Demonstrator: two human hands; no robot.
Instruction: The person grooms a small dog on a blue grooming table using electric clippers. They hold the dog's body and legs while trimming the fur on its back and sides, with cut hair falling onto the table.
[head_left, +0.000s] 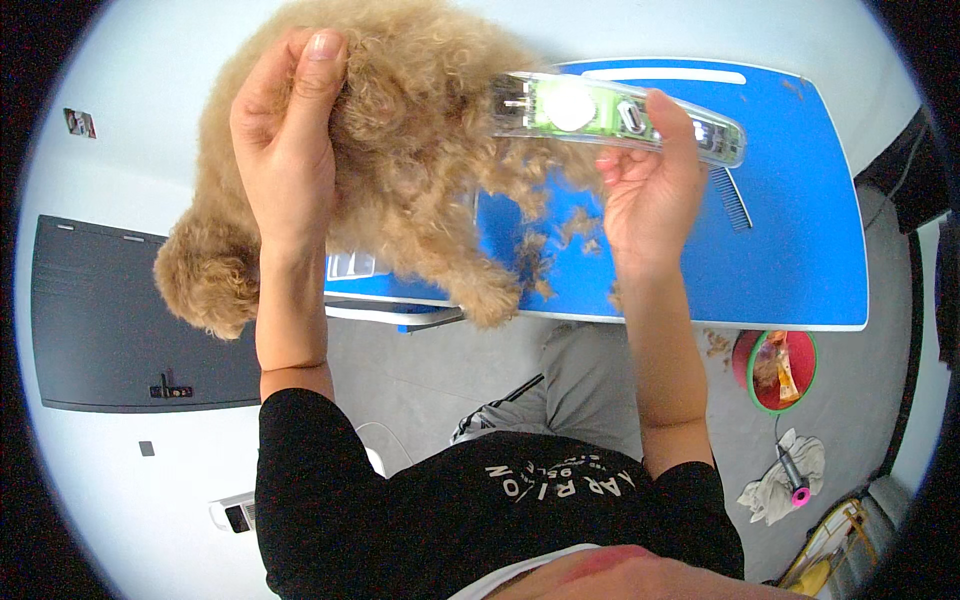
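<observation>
A curly light-brown dog (409, 150) is on a blue grooming table (780, 247), with its head at the lower left and one leg stretched over the near edge. My left hand (289, 120) is closed on the dog's coat, thumb upward; the body part under the fingers is hidden. In my right hand (652, 187) is a transparent pet hair clipper (611, 112) with a green inside and a lit display. Its blade end points left and meets the fur at the dog's rear side. A metal comb (731, 199) lies just beyond my right hand, partly covered by the clipper.
Cut fur tufts (534, 259) lie on the table between the dog and my right arm. On the floor at right are a bin (806, 375) with a green rim, a hair dryer (789, 469) and a crumpled cloth (761, 499). A dark door (112, 315) stands at left.
</observation>
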